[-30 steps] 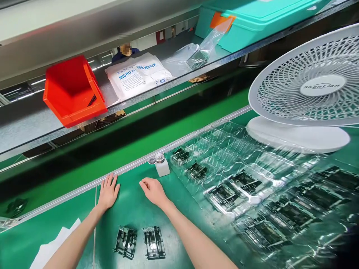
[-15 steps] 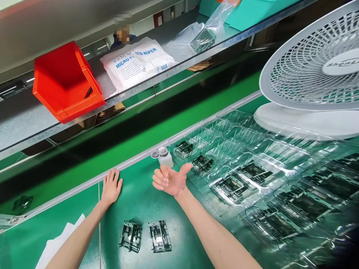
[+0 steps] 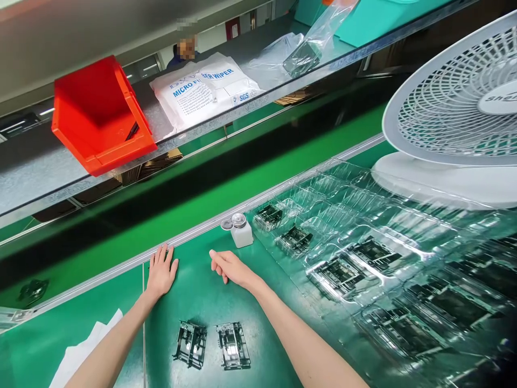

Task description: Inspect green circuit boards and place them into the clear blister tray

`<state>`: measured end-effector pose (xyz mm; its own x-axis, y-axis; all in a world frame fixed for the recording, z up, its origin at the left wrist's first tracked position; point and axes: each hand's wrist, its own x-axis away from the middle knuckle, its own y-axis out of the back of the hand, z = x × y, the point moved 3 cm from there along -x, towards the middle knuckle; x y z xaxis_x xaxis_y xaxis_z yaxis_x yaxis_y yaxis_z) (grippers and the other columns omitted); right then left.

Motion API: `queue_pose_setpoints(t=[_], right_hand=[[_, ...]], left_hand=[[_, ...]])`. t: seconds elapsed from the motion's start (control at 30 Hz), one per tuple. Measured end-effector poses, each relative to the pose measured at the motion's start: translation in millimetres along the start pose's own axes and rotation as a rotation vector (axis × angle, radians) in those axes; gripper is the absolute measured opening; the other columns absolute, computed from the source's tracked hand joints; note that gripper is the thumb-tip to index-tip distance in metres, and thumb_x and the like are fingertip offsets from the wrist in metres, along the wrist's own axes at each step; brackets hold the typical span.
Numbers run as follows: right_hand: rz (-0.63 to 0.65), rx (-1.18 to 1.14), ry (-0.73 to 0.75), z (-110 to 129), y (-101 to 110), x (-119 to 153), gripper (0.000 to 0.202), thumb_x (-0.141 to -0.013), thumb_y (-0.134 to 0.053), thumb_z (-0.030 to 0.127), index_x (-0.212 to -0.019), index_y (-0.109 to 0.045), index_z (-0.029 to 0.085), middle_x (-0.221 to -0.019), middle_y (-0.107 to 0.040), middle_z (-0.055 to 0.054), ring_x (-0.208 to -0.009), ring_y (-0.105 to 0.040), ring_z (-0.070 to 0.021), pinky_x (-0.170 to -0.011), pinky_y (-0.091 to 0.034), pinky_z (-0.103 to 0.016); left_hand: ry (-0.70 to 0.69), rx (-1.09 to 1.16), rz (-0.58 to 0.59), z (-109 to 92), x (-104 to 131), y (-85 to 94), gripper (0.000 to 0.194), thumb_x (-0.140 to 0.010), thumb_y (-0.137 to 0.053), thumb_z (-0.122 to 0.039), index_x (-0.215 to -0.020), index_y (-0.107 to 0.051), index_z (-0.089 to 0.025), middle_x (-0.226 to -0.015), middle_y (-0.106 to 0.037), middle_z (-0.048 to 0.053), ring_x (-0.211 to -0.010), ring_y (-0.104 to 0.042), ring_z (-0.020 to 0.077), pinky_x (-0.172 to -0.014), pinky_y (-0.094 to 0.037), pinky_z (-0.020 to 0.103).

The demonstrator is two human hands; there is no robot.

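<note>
My left hand [image 3: 162, 271] lies flat on the green work surface [image 3: 194, 293], fingers spread, fingertips at the metal rail. To its right, my right hand [image 3: 230, 267] hovers above the surface with fingers curled and thumb pressed against them; whether something small is inside cannot be seen. Just behind it stands a small white bottle [image 3: 242, 235] with a round metal top. Two black-and-silver mechanical parts lie nearer me, one on the left [image 3: 191, 344] and one on the right [image 3: 233, 345], touched by neither hand.
A clear tray [image 3: 323, 215] with several similar parts covers the right side. Behind it is a white fan [image 3: 456, 102]. A shelf holds a red bin [image 3: 103, 121] and a wiper packet [image 3: 205, 91]. White sheets [image 3: 86, 350] lie at left. A person is in the background.
My right hand has turned over and moved left and slightly down, away from the bottle; its raised thumb has folded onto the fingers. My left hand has stayed in place.
</note>
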<state>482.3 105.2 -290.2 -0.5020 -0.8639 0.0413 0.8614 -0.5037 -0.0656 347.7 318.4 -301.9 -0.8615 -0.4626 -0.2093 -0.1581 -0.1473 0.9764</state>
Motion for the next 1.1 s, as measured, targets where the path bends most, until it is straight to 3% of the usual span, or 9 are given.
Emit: queue_pose_setpoints(t=[0.37,0.6,0.73,0.83,0.93,1.0,1.1], right_hand=[[-0.052,0.163,0.053,-2,-4,2,0.045,-0.088,-0.047,0.057,-0.064,-0.047,0.018,-0.050,-0.038,0.004,-0.041,-0.039,-0.0069,-0.037,-0.033,-0.019],[-0.081,0.195,0.046,12,-9,-2,0.048,-0.087,-0.050,0.060,-0.065,-0.048,0.017,-0.055,-0.046,0.002,-0.040,-0.043,-0.0081,-0.038,-0.035,-0.022],[-0.178,0.183,-0.008,4,-10,24,0.052,-0.087,-0.050,0.066,-0.076,-0.054,0.016,-0.070,-0.056,-0.003,-0.054,-0.051,-0.0097,-0.051,-0.045,-0.024],[-0.231,0.213,0.053,-9,-3,74,0.057,-0.085,-0.056,0.068,-0.108,-0.059,0.016,-0.095,-0.064,-0.010,-0.083,-0.063,-0.0176,-0.074,-0.055,-0.031],[-0.116,0.309,0.143,-20,-6,131,0.077,-0.083,-0.063,0.066,-0.142,-0.042,0.021,-0.131,-0.057,-0.016,-0.116,-0.060,-0.0276,-0.097,-0.055,-0.045],[-0.072,0.373,0.141,-27,-17,155,0.088,-0.082,-0.067,0.062,-0.152,-0.029,0.026,-0.147,-0.046,-0.016,-0.130,-0.053,-0.0315,-0.104,-0.051,-0.052],[-0.079,0.410,0.145,-32,-39,161,0.092,-0.082,-0.070,0.056,-0.156,-0.021,0.028,-0.155,-0.036,-0.015,-0.137,-0.046,-0.0329,-0.109,-0.047,-0.055]], left_hand=[[0.034,0.146,-0.025,-2,1,5.2,0.057,-0.097,-0.032,-0.040,-0.143,-0.052,-0.012,-0.154,-0.044,0.015,-0.146,-0.035,0.0323,-0.122,-0.024,0.055],[0.109,0.403,-0.014,-9,1,34.2,0.053,-0.089,-0.045,-0.033,-0.133,-0.060,-0.008,-0.150,-0.047,0.020,-0.146,-0.035,0.0361,-0.122,-0.019,0.058],[0.225,0.635,0.004,6,5,43.6,0.058,-0.082,-0.053,-0.029,-0.133,-0.058,-0.002,-0.156,-0.037,0.024,-0.151,-0.023,0.0353,-0.125,-0.007,0.052],[0.286,0.872,0.014,17,29,41.2,0.053,-0.083,-0.052,-0.035,-0.124,-0.062,-0.003,-0.144,-0.053,0.024,-0.141,-0.044,0.0305,-0.122,-0.027,0.046],[0.290,1.104,0.007,10,76,46.0,0.053,-0.088,-0.043,-0.045,-0.122,-0.062,-0.009,-0.130,-0.066,0.019,-0.126,-0.060,0.0257,-0.111,-0.044,0.044],[0.282,1.292,-0.012,-3,108,50.9,0.049,-0.085,-0.049,-0.044,-0.119,-0.065,-0.012,-0.125,-0.069,0.017,-0.124,-0.062,0.0256,-0.109,-0.046,0.043],[0.270,1.572,-0.014,-23,135,56.6,0.041,-0.075,-0.063,-0.034,-0.111,-0.070,-0.016,-0.120,-0.072,0.012,-0.123,-0.062,0.0257,-0.113,-0.041,0.043]])
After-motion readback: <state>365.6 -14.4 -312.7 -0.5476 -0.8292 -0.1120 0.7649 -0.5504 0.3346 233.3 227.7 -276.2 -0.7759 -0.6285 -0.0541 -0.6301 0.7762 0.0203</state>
